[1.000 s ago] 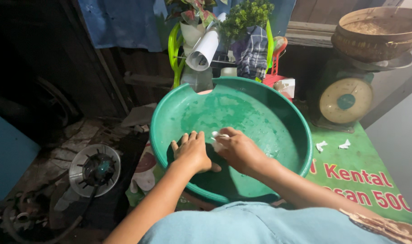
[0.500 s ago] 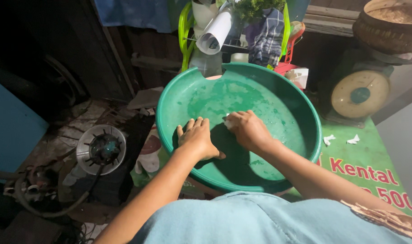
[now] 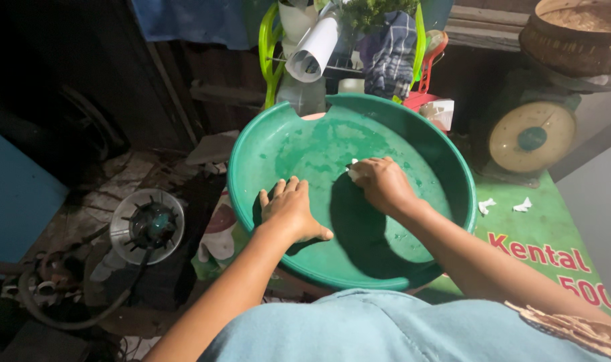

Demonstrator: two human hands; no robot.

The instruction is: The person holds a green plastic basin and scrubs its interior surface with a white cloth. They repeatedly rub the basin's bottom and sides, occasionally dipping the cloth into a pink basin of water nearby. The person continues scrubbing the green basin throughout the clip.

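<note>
A large round green plastic basin (image 3: 446, 167) sits in front of me, its inside wet and blotchy. My left hand (image 3: 289, 208) lies flat, palm down, on the inner left wall of the basin, fingers together. My right hand (image 3: 380, 182) is closed around a small white wad (image 3: 353, 171), maybe cloth or paper, pressed against the middle of the basin floor. Only a bit of the wad shows past my fingers. My arms cast a dark shadow over the near half of the basin.
A dial weighing scale (image 3: 530, 137) stands at the right under a woven basket (image 3: 577, 37). Behind the basin is a green rack (image 3: 272, 40) with a white roll (image 3: 312, 50) and checked cloth (image 3: 389, 53). A small gas burner (image 3: 148, 224) sits on the floor, left. White scraps (image 3: 503, 204) lie on the green mat.
The view has shifted left and closer. My right hand has moved slightly along the basin floor with the white wad. My left hand stays pressed on the basin wall.
</note>
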